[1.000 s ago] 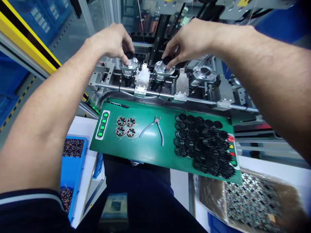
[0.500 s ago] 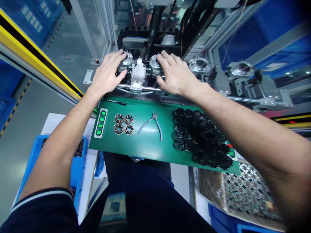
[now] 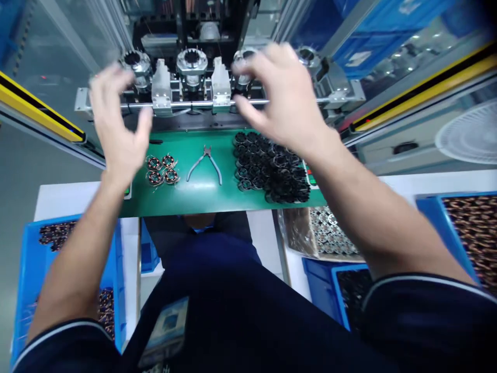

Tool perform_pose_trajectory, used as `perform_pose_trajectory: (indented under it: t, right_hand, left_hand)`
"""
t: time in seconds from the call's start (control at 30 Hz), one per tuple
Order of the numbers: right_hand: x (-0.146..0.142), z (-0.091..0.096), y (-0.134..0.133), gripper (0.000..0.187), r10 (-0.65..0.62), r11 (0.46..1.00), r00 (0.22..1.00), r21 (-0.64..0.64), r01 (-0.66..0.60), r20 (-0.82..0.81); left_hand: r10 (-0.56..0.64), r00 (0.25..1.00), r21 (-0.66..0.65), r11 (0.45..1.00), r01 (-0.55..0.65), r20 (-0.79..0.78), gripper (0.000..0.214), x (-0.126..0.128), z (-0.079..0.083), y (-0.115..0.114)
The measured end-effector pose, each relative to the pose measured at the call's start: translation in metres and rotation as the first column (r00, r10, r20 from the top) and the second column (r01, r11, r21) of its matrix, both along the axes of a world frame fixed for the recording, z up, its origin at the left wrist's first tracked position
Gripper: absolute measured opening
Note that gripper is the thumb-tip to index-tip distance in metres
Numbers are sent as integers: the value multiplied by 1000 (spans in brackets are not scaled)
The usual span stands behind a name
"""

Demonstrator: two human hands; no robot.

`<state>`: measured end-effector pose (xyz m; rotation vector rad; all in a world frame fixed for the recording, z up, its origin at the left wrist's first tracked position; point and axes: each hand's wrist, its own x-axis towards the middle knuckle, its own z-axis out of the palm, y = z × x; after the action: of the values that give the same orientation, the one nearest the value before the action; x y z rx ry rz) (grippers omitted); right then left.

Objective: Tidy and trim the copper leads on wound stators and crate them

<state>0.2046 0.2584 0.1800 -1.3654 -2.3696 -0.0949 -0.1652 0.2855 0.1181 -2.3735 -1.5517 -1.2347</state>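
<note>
My left hand (image 3: 116, 122) hovers above the left end of a green work mat (image 3: 202, 191), fingers spread and empty, blurred by motion. My right hand (image 3: 281, 98) hangs open over a pile of black stator cores (image 3: 272, 168), holding nothing. Behind both hands a row of round metal fixtures (image 3: 192, 62) sits on the machine, two of them holding black cores. Wound copper stators (image 3: 161, 170) lie in a small group on the mat beside grey cutting pliers (image 3: 204, 163).
A blue bin (image 3: 27, 259) with wound stators stands at the lower left, another blue bin (image 3: 458, 228) at the right. A box of bare metal cores (image 3: 330, 235) sits below the mat. Yellow guard rails (image 3: 39, 114) flank the machine. My dark trousers fill the bottom.
Both hands have lifted off the machine fixtures and pulled back toward me, opening. The view has tilted and drawn back, showing more of the bins.
</note>
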Motion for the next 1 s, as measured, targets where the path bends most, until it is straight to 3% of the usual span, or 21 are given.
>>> perform_pose_trajectory:
  t: [0.03, 0.1, 0.17, 0.23, 0.3, 0.4, 0.5, 0.6, 0.73, 0.8, 0.9, 0.97, 1.0]
  right_hand:
    - [18, -8, -31, 33, -32, 999, 999, -27, 33, 32]
    - [48, -36, -86, 24, -70, 992, 993, -99, 79, 96]
    - [66, -70, -125, 19, -85, 977, 984, -179, 112, 156]
    - [70, -100, -144, 16, -96, 965, 980, -225, 135, 177]
    - [65, -118, -147, 14, -112, 956, 980, -250, 151, 164]
    - [57, -128, -139, 14, -126, 950, 988, -275, 146, 91]
    - [56, -126, -135, 15, -125, 952, 991, -288, 107, -42]
    - [59, -115, -145, 15, -128, 959, 963, -279, 60, -235]
    - [47, -90, -168, 27, -118, 953, 856, -299, -44, -503]
    - [30, -76, -177, 32, -134, 936, 720, -325, -133, -681]
    - [1, -57, -185, 53, -190, 899, 425, -331, -287, -885]
    - [-14, -48, -187, 53, -201, 886, 358, -325, -330, -912]
    - [-20, -46, -188, 49, -199, 887, 363, -325, -329, -910]
  left_hand:
    - [-46, 999, 78, 996, 47, -11, 56, 16, -11, -41]
    - [-127, 992, 20, 992, 127, -12, 29, 57, -37, -111]
    - [-217, 976, -104, 971, 213, -25, 17, 102, -62, -152]
    - [-295, 954, -190, 941, 280, -52, 17, 144, -81, -164]
    - [-361, 930, -272, 904, 329, -74, 21, 177, -93, -158]
    - [-384, 922, -362, 868, 339, -58, 19, 208, -103, -144]
    - [-347, 937, -403, 853, 332, 38, 9, 213, -106, -142]
    - [-274, 931, -387, 853, 350, 240, 10, 199, -102, -157]
    - [-211, 812, -345, 826, 446, 545, 23, 169, -76, -185]
    - [-208, 711, -310, 793, 525, 672, 35, 157, -58, -194]
    - [-175, 484, -209, 741, 638, 858, 53, 146, -34, -202]
    - [-144, 388, -161, 740, 653, 910, 53, 142, -22, -207]
    - [-123, 398, -178, 749, 638, 909, 51, 140, -18, -209]
